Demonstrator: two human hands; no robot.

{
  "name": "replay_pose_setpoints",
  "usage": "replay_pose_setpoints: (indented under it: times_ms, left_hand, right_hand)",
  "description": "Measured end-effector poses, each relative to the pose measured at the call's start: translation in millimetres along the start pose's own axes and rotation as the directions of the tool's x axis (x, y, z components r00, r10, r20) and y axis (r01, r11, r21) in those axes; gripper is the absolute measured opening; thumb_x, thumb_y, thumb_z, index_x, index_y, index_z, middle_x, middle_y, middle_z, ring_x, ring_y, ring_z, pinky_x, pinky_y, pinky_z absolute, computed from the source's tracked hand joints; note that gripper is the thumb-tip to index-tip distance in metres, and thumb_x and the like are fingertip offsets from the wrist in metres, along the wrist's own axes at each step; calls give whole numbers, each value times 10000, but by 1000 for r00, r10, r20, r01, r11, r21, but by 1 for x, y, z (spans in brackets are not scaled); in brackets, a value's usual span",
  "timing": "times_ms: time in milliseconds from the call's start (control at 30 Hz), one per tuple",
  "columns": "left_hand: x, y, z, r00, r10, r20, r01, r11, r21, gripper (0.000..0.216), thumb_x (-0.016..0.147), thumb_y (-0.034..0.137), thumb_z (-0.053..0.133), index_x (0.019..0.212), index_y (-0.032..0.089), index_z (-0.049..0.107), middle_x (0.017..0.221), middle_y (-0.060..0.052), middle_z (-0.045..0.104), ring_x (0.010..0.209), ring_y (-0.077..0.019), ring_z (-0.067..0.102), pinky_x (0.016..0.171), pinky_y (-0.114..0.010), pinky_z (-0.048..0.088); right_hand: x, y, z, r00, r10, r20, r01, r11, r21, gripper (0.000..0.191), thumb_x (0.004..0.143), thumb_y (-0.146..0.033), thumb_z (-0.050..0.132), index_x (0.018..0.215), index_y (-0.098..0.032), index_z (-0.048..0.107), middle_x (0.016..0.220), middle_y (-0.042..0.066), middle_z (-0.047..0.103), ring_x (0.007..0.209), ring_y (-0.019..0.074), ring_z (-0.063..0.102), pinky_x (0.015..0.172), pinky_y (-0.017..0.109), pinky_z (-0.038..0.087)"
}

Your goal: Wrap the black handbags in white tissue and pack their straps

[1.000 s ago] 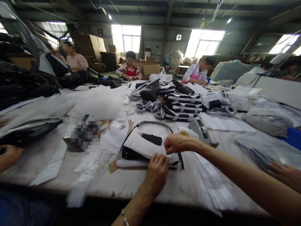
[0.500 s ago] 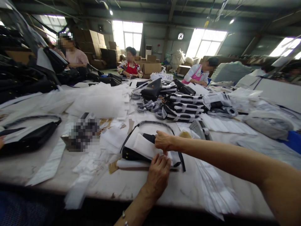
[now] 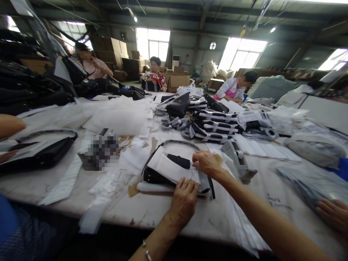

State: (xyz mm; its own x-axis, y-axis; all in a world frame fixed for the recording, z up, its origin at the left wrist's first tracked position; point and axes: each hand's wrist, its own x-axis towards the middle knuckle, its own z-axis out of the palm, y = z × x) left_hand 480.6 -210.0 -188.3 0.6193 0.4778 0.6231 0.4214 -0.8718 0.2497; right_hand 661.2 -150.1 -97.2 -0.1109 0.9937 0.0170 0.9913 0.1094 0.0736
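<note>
A black handbag (image 3: 152,175) with a long strap (image 3: 176,143) lies flat on the table just ahead of me, partly covered by a white wrapping sheet (image 3: 168,167). My left hand (image 3: 184,201) rests on the bag's near edge, fingers stretched flat and pressing the sheet down. Over the bag's right end, my right hand (image 3: 206,163) has its fingers closed on the sheet. A black tab (image 3: 178,161) of the bag shows between folds of the sheet.
A grey tool (image 3: 239,161) stands right of the bag. Wrapped black bags (image 3: 214,125) are stacked behind, with white sheets (image 3: 119,117) to their left and another black bag (image 3: 43,154) at far left. Co-workers' hands show at the right (image 3: 333,214) and left (image 3: 9,125) edges. Loose sheets (image 3: 244,224) overhang the near edge.
My right hand slid left across the bag, then came back right and settled lower on the sheet. My left hand stayed on the near edge. The camera tilted slightly.
</note>
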Motion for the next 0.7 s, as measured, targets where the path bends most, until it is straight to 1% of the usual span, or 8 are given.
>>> replay_pose_setpoints:
  times_ms: [167,233,300,367,400,467,567,700]
  left_hand:
    - [1,0,-2,999,-15,28,16,1000,-26,332,910,127,470,1228,160,560,1111,-89,660,1111,-236,585,1084,-433,372]
    - [1,0,-3,999,-14,41,15,999,-29,331,911,120,463,1225,158,559,1098,-88,660,1116,-230,583,1090,-428,371]
    - [0,1,-3,998,-17,52,18,1000,-23,314,909,118,458,1198,156,574,1073,-90,662,1089,-231,593,1086,-436,380]
    - [0,0,-2,998,-7,59,8,1000,-15,290,911,140,462,1167,153,597,1051,-95,668,1045,-244,607,1064,-447,406]
    - [0,-2,-3,998,8,56,-8,1000,-12,284,918,157,465,1164,147,605,1052,-100,670,1039,-252,610,1052,-444,420]
    - [-1,-7,-7,997,60,46,-60,998,2,304,940,178,457,1202,125,603,1102,-115,668,1093,-262,598,1044,-414,435]
    - [0,-23,-27,994,99,44,-102,992,70,305,971,171,426,1213,111,603,1148,-115,665,1158,-236,583,1093,-387,393]
    - [7,-61,-72,998,13,56,-23,982,186,249,988,304,495,1161,178,622,1152,-69,680,1165,-219,585,1139,-463,310]
  right_hand:
    - [-11,-16,10,997,56,-51,-52,996,79,99,875,-222,627,881,-197,723,961,99,732,971,261,639,860,341,402]
    - [-14,-26,5,990,70,-118,-42,974,222,121,888,-228,601,880,-202,720,959,82,731,966,246,643,887,341,421]
    - [-21,-38,3,976,124,-180,-18,866,499,162,907,-288,572,899,-217,718,966,61,733,945,227,656,880,329,460]
    - [-30,-53,11,963,195,-188,11,667,745,235,920,-373,541,980,-229,716,1018,57,736,966,227,667,881,335,497]
    - [-35,-59,18,959,217,-185,22,591,807,284,929,-412,514,1026,-232,711,1059,62,733,999,235,666,902,353,505]
    - [-43,-68,35,952,229,-204,57,523,851,369,956,-451,446,1108,-225,695,1156,82,711,1095,248,644,985,398,485]
    - [-48,-72,55,949,168,-266,125,574,809,440,988,-461,370,1173,-212,682,1272,105,662,1239,259,568,1098,454,407]
    - [-46,-73,63,948,29,-317,189,750,634,438,993,-455,388,1297,-237,617,1404,101,570,1331,275,489,1135,513,361]
